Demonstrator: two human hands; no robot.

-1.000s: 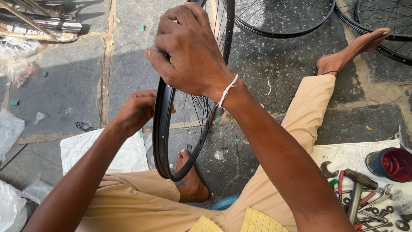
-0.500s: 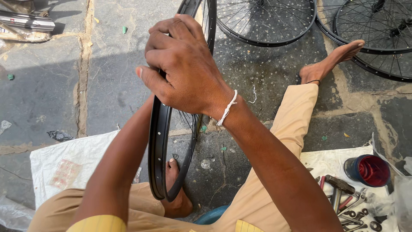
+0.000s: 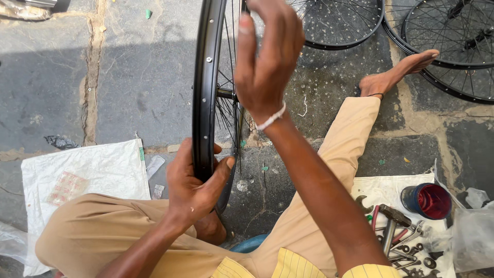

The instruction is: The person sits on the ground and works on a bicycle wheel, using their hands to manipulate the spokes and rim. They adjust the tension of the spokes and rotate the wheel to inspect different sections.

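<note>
Black steel fills the middle of the view: a bicycle wheel rim [image 3: 205, 87] stands upright on edge between the person's knees, its thin spokes [image 3: 230, 110] running to a hub that is partly hidden. The left hand [image 3: 194, 186] is clamped on the lower arc of the rim, thumb on one side and fingers wrapped round the other, steadying it near the bare foot tucked beneath. The right hand [image 3: 267, 56] is raised beside the upper spokes with its fingers loosely curled; whether it pinches a spoke or nipple I cannot tell, as the fingertips are at the frame's edge. This looks like the spoke-fitting or truing stage of wheel building. The next move seems to call for a firm hold below while the upper hand works on one spoke. A hammer [image 3: 391, 222] and a red tin [image 3: 427, 201] lie on a white cloth [image 3: 381, 188] at the right, and more wheels [image 3: 453, 56] rest on the stone floor [image 3: 134, 77].
</note>
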